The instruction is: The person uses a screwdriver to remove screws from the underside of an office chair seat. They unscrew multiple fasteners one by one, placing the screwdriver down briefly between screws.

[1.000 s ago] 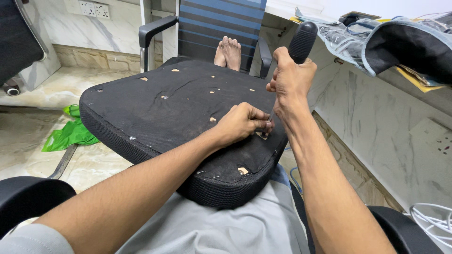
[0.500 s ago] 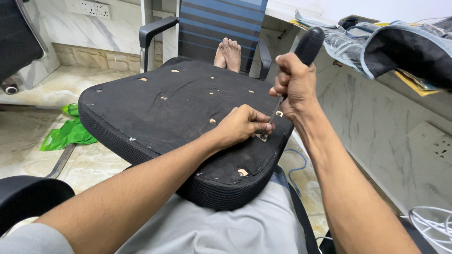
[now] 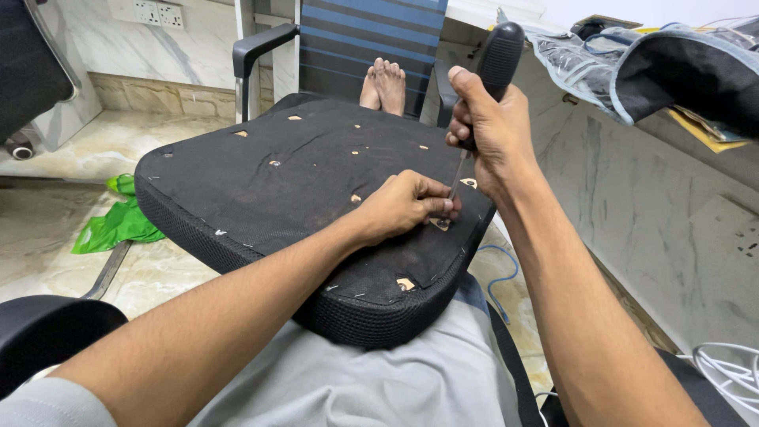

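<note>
- The right hand (image 3: 486, 130) is clenched in a fist round the black handle of a screwdriver with a thin metal shaft (image 3: 496, 63), held nearly upright, its tip down at the seat.
- The left hand (image 3: 407, 204) is curled, fingertips pressed together just beside the screwdriver's tip; they seem to pinch something small there, though it is too small to tell what.
- The upturned black fabric-covered chair seat cushion (image 3: 300, 182) lies across the person's lap in grey trousers (image 3: 371, 379); small torn holes dot its underside, and staples show along its rim.
- No container is open to view; a grey-and-black cloth bag (image 3: 672, 71) lies on the counter at right, its contents hidden.
- Beyond stands a blue striped office chair (image 3: 356, 39), with someone's bare feet (image 3: 383, 83) before it.
- A green plastic bag (image 3: 115, 221) lies on the marble floor (image 3: 47, 229) at left; white cables (image 3: 731, 372) lie at right.
</note>
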